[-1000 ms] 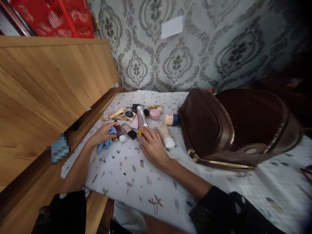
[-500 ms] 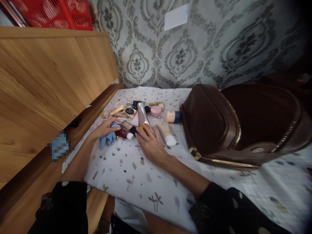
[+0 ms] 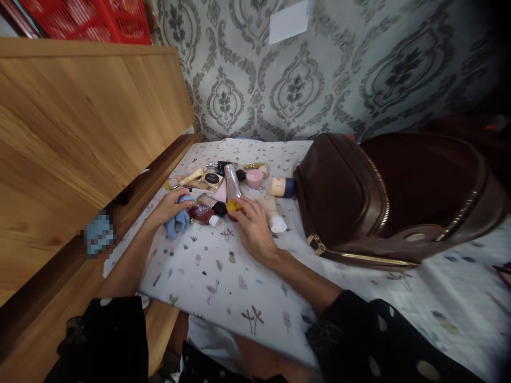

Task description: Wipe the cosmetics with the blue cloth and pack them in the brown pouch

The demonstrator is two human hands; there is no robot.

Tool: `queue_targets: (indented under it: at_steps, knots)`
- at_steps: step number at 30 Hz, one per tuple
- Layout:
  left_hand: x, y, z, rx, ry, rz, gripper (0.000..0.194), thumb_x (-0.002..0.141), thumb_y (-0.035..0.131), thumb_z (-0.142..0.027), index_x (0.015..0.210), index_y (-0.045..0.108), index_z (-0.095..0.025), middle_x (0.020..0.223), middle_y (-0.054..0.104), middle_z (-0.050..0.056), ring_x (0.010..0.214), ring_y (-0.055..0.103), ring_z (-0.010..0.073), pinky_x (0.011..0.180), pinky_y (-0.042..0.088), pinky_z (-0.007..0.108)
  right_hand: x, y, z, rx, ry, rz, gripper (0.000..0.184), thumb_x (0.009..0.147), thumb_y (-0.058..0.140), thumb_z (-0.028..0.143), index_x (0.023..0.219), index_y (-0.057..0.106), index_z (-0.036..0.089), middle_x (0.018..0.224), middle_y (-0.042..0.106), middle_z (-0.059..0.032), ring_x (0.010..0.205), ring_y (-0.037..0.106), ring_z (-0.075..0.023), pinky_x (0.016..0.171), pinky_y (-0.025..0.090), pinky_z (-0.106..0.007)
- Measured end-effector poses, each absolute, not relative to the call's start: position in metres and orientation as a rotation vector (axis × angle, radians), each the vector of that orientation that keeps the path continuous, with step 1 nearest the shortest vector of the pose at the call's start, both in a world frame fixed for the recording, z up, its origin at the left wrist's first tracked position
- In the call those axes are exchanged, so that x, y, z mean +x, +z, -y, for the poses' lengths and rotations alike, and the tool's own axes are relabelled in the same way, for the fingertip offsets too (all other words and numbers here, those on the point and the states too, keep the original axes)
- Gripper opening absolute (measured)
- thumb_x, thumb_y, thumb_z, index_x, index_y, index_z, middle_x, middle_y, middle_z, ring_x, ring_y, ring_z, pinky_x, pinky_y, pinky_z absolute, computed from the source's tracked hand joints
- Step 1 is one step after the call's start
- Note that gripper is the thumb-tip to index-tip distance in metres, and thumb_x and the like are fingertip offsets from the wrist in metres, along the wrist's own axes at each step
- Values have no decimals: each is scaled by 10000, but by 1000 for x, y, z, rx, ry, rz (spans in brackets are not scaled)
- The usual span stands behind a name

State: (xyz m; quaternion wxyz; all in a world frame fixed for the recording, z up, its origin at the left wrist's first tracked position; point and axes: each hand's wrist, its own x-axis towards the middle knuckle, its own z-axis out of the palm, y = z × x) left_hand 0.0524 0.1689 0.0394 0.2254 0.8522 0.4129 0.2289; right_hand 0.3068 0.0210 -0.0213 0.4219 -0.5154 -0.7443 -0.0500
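My left hand (image 3: 170, 207) is closed on a crumpled blue cloth (image 3: 178, 223) at the left of a cluster of cosmetics. Beside its fingertips lies a dark red bottle (image 3: 204, 214) with a white cap. My right hand (image 3: 255, 229) rests at the cluster's near side with fingers stretched and apart. Its thumb and forefinger are by a small yellow item (image 3: 233, 206), whose kind I cannot make out. Under its other fingers lies a cream tube (image 3: 274, 215) with a white cap, partly hidden. A silvery pink tube (image 3: 232, 181) points away from the yellow item.
A pink jar (image 3: 254, 178), a navy-capped bottle (image 3: 282, 186) and a black-and-gold compact (image 3: 212, 180) lie farther back. On the right stands a brown leather bag (image 3: 339, 197), unzipped. A wooden cabinet (image 3: 88, 127) borders the left, with a red basket (image 3: 128, 24) above.
My left fingers have drawn back from the red bottle onto the blue cloth. My right hand has shifted slightly right, uncovering more of the yellow item and covering part of the cream tube.
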Motion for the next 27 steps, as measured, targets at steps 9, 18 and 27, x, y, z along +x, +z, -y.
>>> queue_targets:
  at_steps: [9, 18, 27]
  knots:
    - [44, 27, -146, 2257, 753, -1140, 421, 736, 728, -452, 1071, 636, -213, 1025, 619, 42, 1013, 584, 242, 858, 478, 352, 314, -25, -25, -1237, 33, 1627, 351, 832, 467, 29, 1027, 690, 216, 1277, 591, -120, 1211, 528, -295, 1031, 453, -530]
    - [41, 24, -134, 2303, 624, -1192, 572, 771, 731, -472, 1266, 593, -221, 1059, 655, 42, 1012, 608, 250, 902, 473, 374, 310, -16, -17, -1275, -84, 1778, 333, 890, 446, 59, 1061, 696, 200, 1338, 548, -139, 1252, 477, -311, 1013, 440, -512]
    - [41, 28, -142, 2419, 431, -1249, 796, 749, 718, -582, 1434, 519, -230, 1319, 650, 78, 1139, 607, 329, 1000, 427, 414, 292, -13, -8, -1115, -160, 2287, 275, 920, 465, 50, 1028, 701, 144, 916, 677, -100, 883, 542, -236, 805, 508, -377]
